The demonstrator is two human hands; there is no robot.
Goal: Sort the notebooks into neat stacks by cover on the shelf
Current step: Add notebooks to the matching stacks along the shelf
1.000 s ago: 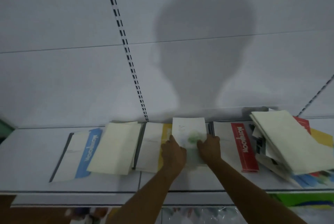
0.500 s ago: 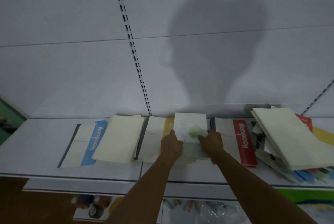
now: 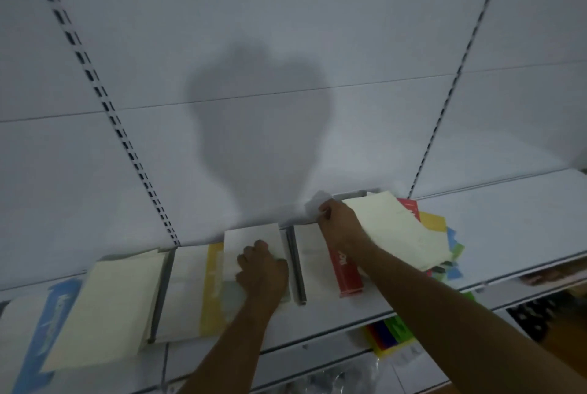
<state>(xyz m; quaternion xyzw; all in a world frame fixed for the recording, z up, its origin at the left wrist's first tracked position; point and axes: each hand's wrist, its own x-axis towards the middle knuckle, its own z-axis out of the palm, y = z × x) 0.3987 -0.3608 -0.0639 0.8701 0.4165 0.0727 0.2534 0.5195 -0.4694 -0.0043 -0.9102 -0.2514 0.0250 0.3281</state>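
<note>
- White-covered notebook with a faint green patch (image 3: 251,241) lies flat at the middle of the white metal shelf (image 3: 508,212), long side running front to back, far edge close to the back wall.
- Left hand (image 3: 262,269) rests on top of its near half, fingers curled under, knuckles up; it presses the cover down, and I cannot tell whether the fingers grip an edge.
- It overlaps the right edge of the white notebook with a yellow band (image 3: 190,292), which lies flat just to its left.
- Dark grey shelf divider (image 3: 296,266) runs front to back just right of the green-patch notebook.
- Beyond the divider: white notebook with a red band and white lettering (image 3: 346,273), flat, partly covered by the right forearm.
- Right hand (image 3: 336,222) reaches over it to the back of the shelf, fingers curled round the left edge of a cream-coloured plain notebook (image 3: 397,228).
- That cream notebook tops a loose, skewed pile of notebooks (image 3: 444,244) with red, yellow, blue and green corners fanning out on the right.
- Left side: second cream plain notebook (image 3: 104,308) tilted, lying over a white notebook with a blue band (image 3: 41,339); a second grey divider (image 3: 160,295) sits between these and the yellow-band one.
- White slotted back panel (image 3: 127,76) behind carries a head-shaped shadow.
- Coloured items on a lower shelf (image 3: 390,330), blurred.
</note>
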